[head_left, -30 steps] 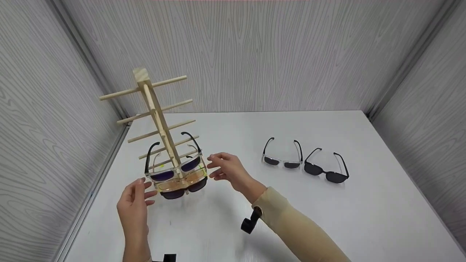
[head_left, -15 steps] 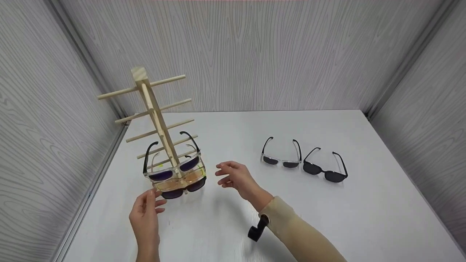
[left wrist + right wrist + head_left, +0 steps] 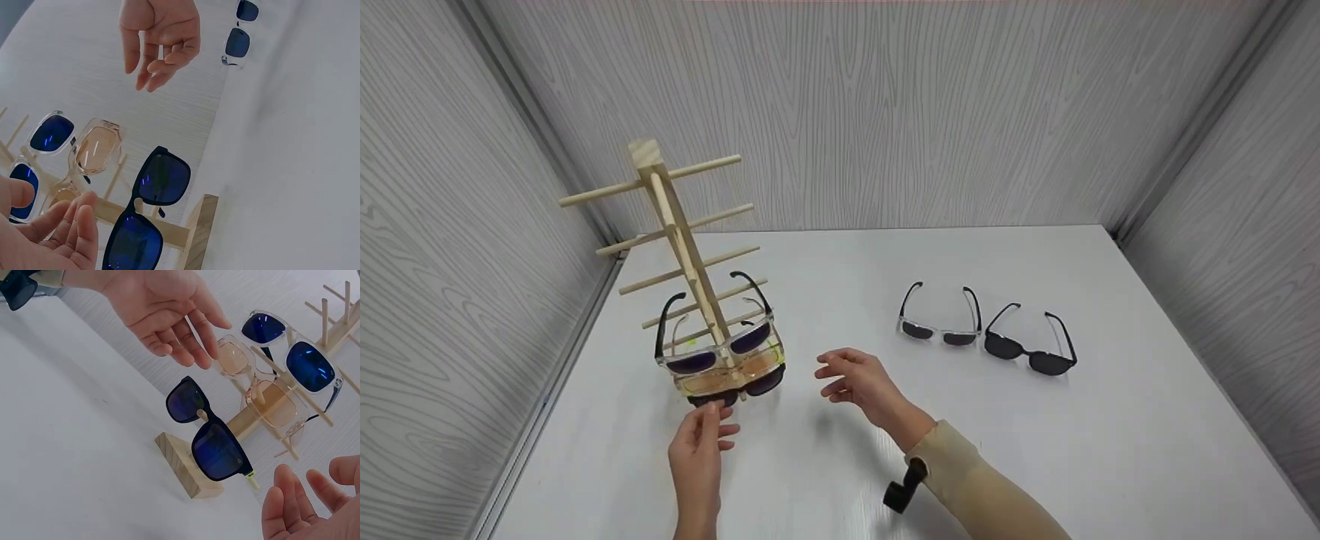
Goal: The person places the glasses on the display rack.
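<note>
A wooden display stand (image 3: 690, 262) on the left bears three pairs of eyewear on its lower pegs. Uppermost are clear-framed sunglasses (image 3: 694, 363) with blue-purple lenses and black temples. Below them hang orange-tinted glasses (image 3: 705, 384), then black sunglasses (image 3: 765, 381) at the bottom. My left hand (image 3: 697, 450), fingers relaxed, is in front of the black sunglasses and overlaps one lens in the head view; it holds nothing. My right hand (image 3: 866, 382) hovers to the right of the stand, fingers loosely bent and empty. The right wrist view shows the stand's wooden base (image 3: 188, 467).
On the white table (image 3: 840, 285), right of the stand, lie clear-framed sunglasses (image 3: 958, 339) and black sunglasses (image 3: 1048, 363), temples unfolded. Bare pegs (image 3: 705, 165) stick out sideways from the upper stand. Grey wood-grain panels (image 3: 840, 112) enclose the table at the back and sides.
Both hands have drawn away from the sides of the clear-framed sunglasses on the stand. The left hand has moved right and nearer the front; the right hand has moved right and nearer too.
</note>
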